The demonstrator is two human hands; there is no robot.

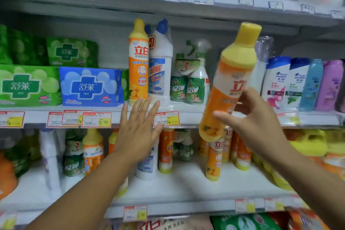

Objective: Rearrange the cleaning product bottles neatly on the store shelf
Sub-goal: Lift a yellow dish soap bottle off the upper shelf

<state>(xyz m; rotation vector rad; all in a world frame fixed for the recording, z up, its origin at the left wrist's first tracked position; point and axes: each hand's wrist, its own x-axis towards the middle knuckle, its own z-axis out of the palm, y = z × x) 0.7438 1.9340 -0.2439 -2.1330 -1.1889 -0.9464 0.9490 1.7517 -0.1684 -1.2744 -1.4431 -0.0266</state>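
Observation:
My right hand [255, 117] grips a tall orange dish-soap bottle with a yellow cap [231, 73], tilted right and held in the air in front of the middle shelf [186, 107]. Its image is blurred. My left hand [138, 127] is open, fingers spread, just below and in front of a matching orange bottle [139, 61] that stands upright on the middle shelf. A white toilet-cleaner bottle with a blue cap [161, 61] stands right of it, then two green spray bottles [188, 82].
Green and blue tissue packs [89, 86] fill the left of the middle shelf; shampoo bottles [298, 84] stand at its right. The lower shelf [186, 188] holds several orange, white and green bottles. Price tags [166, 118] line the shelf edges.

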